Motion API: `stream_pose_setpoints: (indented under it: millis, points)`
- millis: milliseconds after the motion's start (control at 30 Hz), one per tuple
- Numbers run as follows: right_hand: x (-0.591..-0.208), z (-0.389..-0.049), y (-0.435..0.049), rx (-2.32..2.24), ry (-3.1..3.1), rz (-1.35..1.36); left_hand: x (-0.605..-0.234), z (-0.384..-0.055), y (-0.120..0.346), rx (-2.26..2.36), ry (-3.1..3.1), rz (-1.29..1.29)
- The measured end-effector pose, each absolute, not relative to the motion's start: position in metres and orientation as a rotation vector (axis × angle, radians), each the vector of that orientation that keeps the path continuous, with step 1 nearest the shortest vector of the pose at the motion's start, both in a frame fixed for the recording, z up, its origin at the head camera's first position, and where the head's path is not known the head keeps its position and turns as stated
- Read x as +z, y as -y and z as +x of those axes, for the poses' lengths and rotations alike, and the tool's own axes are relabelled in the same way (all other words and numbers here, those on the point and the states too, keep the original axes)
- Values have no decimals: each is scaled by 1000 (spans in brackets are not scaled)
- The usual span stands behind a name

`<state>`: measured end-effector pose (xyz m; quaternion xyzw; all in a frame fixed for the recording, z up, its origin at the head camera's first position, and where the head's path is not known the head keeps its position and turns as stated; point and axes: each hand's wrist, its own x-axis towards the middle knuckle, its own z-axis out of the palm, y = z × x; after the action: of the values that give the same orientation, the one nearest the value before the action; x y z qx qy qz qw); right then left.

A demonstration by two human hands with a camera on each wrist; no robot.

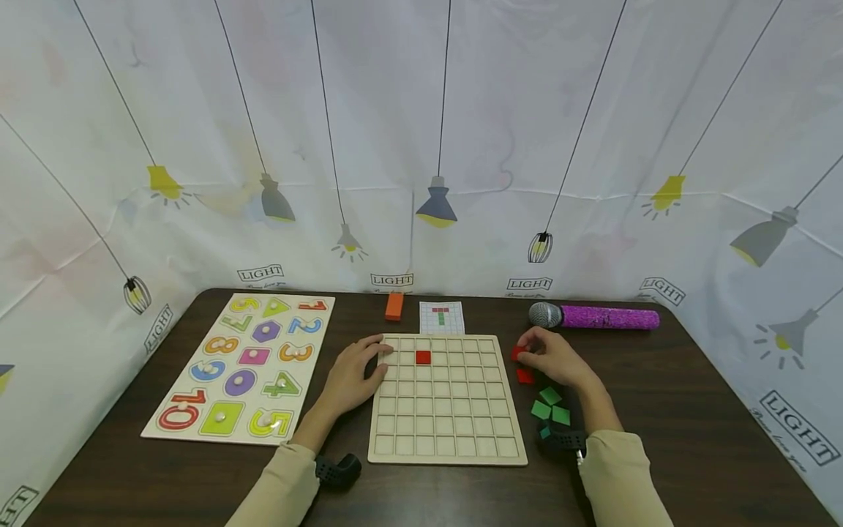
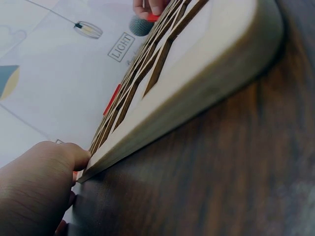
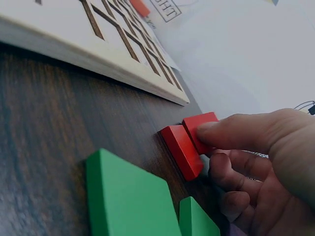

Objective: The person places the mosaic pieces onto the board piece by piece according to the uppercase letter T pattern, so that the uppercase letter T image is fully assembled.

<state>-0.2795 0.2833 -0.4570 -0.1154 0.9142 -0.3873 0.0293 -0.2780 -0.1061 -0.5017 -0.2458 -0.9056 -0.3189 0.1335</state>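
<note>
A pale wooden grid board point(image 1: 421, 446) lies on the table, with a red square tile point(image 1: 424, 357) in one upper cell. My left hand point(image 1: 353, 373) rests at the board's upper left corner, fingers relaxed; in the left wrist view the thumb point(image 2: 74, 155) touches its edge. Right of the board, my right hand point(image 1: 553, 356) pinches another red square tile point(image 3: 199, 120) between thumb and fingers. Close beside that tile lies one more red tile point(image 3: 183, 152). Several green square tiles point(image 1: 549, 396) are nearer my right wrist.
Behind the board are a printed pattern card point(image 1: 454, 318) and an orange block point(image 1: 394, 307). A number-and-shape puzzle board point(image 1: 220, 366) lies at left. At the back right is a microphone point(image 1: 609, 317) with a glittery purple handle. A printed curtain point(image 1: 474, 249) hangs behind the table.
</note>
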Motion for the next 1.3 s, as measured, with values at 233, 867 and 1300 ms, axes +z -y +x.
stream_pose_setpoints:
  millis: [233, 867, 1300]
  points:
    - [-460, -279, -282, -1218, -2837, -334, -499, -275, 106, -936, 2633, -713]
    - [-453, -283, -260, -1354, -2804, -268, -494, -276, 111, -922, 2688, -693]
    - [-453, -282, -256, -1347, -2814, -227, -493, -275, 106, -947, 2674, -719]
